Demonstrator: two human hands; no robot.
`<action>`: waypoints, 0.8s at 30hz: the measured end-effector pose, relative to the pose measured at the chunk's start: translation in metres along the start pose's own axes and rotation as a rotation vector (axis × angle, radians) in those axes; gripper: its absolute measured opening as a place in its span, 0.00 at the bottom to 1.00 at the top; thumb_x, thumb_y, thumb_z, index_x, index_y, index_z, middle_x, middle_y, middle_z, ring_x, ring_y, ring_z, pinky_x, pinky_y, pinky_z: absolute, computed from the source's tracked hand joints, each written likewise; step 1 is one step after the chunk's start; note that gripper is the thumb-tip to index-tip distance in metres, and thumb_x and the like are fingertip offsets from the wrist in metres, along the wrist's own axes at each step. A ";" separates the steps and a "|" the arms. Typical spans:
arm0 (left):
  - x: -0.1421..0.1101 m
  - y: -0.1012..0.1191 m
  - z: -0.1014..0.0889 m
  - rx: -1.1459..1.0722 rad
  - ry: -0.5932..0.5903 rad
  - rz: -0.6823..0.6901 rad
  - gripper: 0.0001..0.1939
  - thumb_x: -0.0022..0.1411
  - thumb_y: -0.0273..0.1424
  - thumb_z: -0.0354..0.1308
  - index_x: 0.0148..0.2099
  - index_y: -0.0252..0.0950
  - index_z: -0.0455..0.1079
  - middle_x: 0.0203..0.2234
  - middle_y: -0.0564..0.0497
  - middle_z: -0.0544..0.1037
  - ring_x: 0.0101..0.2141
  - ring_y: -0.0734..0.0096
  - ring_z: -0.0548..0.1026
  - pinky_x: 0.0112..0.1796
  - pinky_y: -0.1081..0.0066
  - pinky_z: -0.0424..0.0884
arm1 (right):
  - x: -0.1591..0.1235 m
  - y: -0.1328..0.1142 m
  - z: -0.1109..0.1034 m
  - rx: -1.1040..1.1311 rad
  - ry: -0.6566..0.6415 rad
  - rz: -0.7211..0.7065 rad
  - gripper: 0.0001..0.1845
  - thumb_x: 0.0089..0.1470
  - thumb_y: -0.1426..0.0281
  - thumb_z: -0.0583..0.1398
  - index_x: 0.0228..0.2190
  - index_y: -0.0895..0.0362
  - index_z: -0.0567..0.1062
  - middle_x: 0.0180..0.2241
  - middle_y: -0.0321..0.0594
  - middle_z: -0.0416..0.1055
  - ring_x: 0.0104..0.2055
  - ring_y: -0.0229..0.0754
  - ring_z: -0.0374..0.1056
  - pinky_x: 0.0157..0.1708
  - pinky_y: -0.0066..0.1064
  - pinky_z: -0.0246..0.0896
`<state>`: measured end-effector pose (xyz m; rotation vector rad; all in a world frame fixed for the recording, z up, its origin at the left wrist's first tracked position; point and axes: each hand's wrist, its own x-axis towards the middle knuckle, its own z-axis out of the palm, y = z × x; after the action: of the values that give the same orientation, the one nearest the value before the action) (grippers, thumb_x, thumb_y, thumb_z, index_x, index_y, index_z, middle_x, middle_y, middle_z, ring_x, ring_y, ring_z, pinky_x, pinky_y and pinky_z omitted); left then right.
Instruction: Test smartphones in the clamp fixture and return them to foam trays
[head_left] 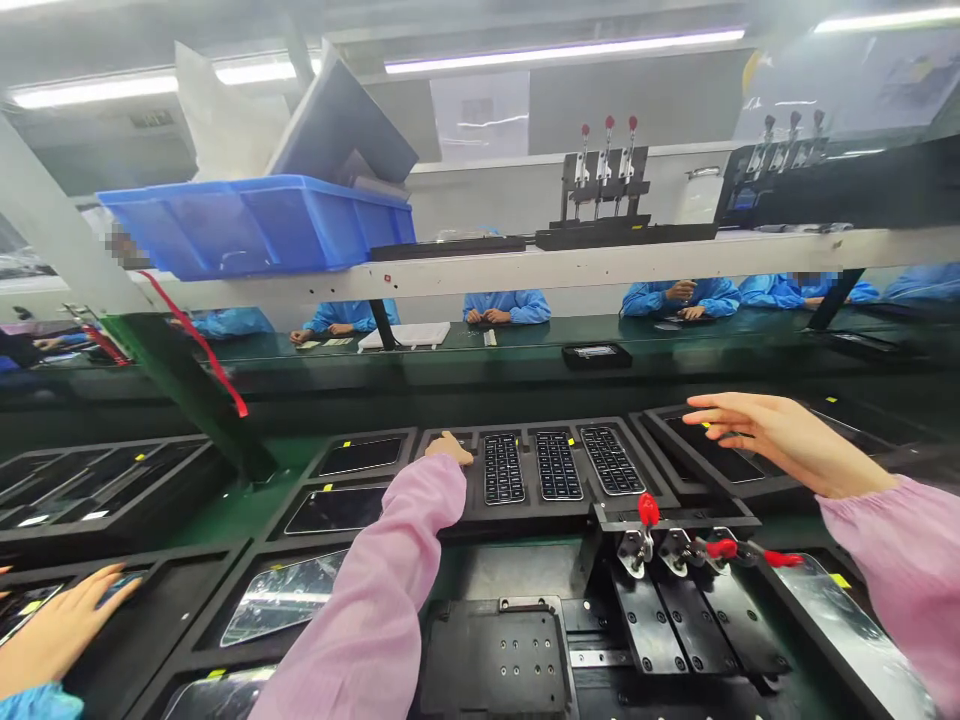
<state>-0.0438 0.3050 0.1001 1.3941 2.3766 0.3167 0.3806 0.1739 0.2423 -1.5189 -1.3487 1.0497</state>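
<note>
My left hand (450,448), in a pink sleeve, reaches into the left part of a black foam tray (517,513). Its fingers curl down and are mostly hidden; what they hold, if anything, I cannot make out. To its right in the tray lie three black rectangular panels with rows of small light-marked cells: a left panel (503,468), a middle panel (559,466) and a right panel (611,461). My right hand (772,432) hovers over the tray at the right, open and holding nothing, fingers stretched leftward. Beneath it lies a dark glass screen (724,455).
In front stands a black clamp fixture (682,600) with red-tipped levers, beside a black metal plate (491,655). Trays with film-covered screens (285,597) lie left. A co-worker's hand (67,620) is at lower left. A shelf holds a blue bin (255,225); people in blue sit beyond.
</note>
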 end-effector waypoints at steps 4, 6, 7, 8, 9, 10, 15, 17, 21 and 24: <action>-0.007 0.003 -0.006 -0.023 0.064 -0.030 0.18 0.61 0.35 0.54 0.52 0.35 0.63 0.48 0.46 0.69 0.44 0.64 0.71 0.43 0.58 0.69 | -0.060 -0.020 0.013 0.008 0.058 -0.149 0.23 0.46 0.51 0.57 0.39 0.53 0.74 0.39 0.42 0.74 0.36 0.40 0.70 0.37 0.30 0.69; -0.013 0.003 -0.011 -0.054 0.110 -0.019 0.18 0.61 0.35 0.53 0.52 0.35 0.63 0.48 0.46 0.69 0.44 0.64 0.71 0.43 0.57 0.69 | -0.087 -0.016 0.018 -0.046 0.061 -0.181 0.22 0.48 0.51 0.56 0.39 0.53 0.74 0.37 0.41 0.74 0.38 0.42 0.71 0.38 0.31 0.69; -0.016 0.003 -0.016 -0.075 0.138 -0.008 0.18 0.61 0.35 0.53 0.52 0.35 0.63 0.48 0.46 0.69 0.45 0.63 0.71 0.43 0.57 0.69 | -0.101 -0.012 0.021 -0.079 0.056 -0.190 0.21 0.49 0.52 0.56 0.39 0.52 0.74 0.37 0.40 0.74 0.38 0.42 0.71 0.39 0.31 0.69; -0.019 0.002 -0.022 -0.101 0.169 0.008 0.18 0.61 0.35 0.53 0.52 0.35 0.62 0.49 0.45 0.68 0.45 0.63 0.70 0.44 0.56 0.68 | -0.114 -0.008 0.025 -0.112 0.041 -0.199 0.20 0.50 0.53 0.56 0.40 0.52 0.74 0.37 0.40 0.74 0.38 0.42 0.71 0.38 0.30 0.69; -0.022 0.001 -0.030 -0.132 0.203 0.025 0.19 0.61 0.35 0.53 0.53 0.35 0.62 0.49 0.45 0.68 0.46 0.62 0.70 0.45 0.55 0.68 | -0.127 -0.004 0.029 -0.144 0.027 -0.213 0.19 0.50 0.54 0.56 0.39 0.51 0.74 0.36 0.39 0.75 0.38 0.42 0.71 0.38 0.29 0.70; -0.025 0.000 -0.040 -0.168 0.239 0.043 0.19 0.61 0.36 0.53 0.53 0.35 0.61 0.50 0.45 0.67 0.47 0.61 0.69 0.46 0.54 0.67 | -0.140 -0.001 0.036 -0.174 0.010 -0.237 0.18 0.51 0.55 0.56 0.39 0.51 0.74 0.35 0.38 0.75 0.37 0.41 0.72 0.37 0.29 0.70; -0.052 -0.013 -0.097 -0.398 0.367 0.111 0.37 0.54 0.38 0.61 0.61 0.36 0.49 0.56 0.42 0.60 0.54 0.57 0.62 0.52 0.58 0.61 | -0.173 0.008 0.115 -0.363 -0.141 -0.492 0.13 0.52 0.59 0.56 0.38 0.47 0.75 0.37 0.35 0.74 0.39 0.41 0.71 0.40 0.30 0.70; -0.072 -0.019 -0.107 -0.504 0.354 0.134 0.40 0.51 0.39 0.63 0.62 0.37 0.48 0.55 0.44 0.61 0.54 0.61 0.63 0.51 0.64 0.62 | -0.166 0.014 0.164 -0.382 -0.102 -0.605 0.21 0.51 0.60 0.56 0.48 0.47 0.68 0.46 0.37 0.70 0.45 0.44 0.69 0.44 0.36 0.69; -0.123 -0.027 -0.091 -0.705 0.149 0.131 0.21 0.60 0.38 0.54 0.53 0.35 0.61 0.46 0.46 0.70 0.41 0.66 0.72 0.40 0.60 0.71 | -0.142 0.039 0.254 -0.339 0.074 -0.739 0.49 0.46 0.58 0.60 0.61 0.56 0.41 0.60 0.49 0.47 0.61 0.53 0.48 0.56 0.49 0.55; -0.161 -0.037 -0.064 -0.833 -0.030 0.083 0.15 0.61 0.36 0.53 0.48 0.33 0.65 0.42 0.47 0.72 0.38 0.69 0.73 0.37 0.63 0.72 | -0.139 0.060 0.289 -0.325 0.137 -0.756 0.56 0.42 0.58 0.63 0.61 0.58 0.36 0.60 0.53 0.44 0.62 0.55 0.43 0.56 0.51 0.52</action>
<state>-0.0280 0.1459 0.1765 1.0575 1.7960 1.1355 0.1142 0.0463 0.1047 -1.0985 -1.8385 0.2562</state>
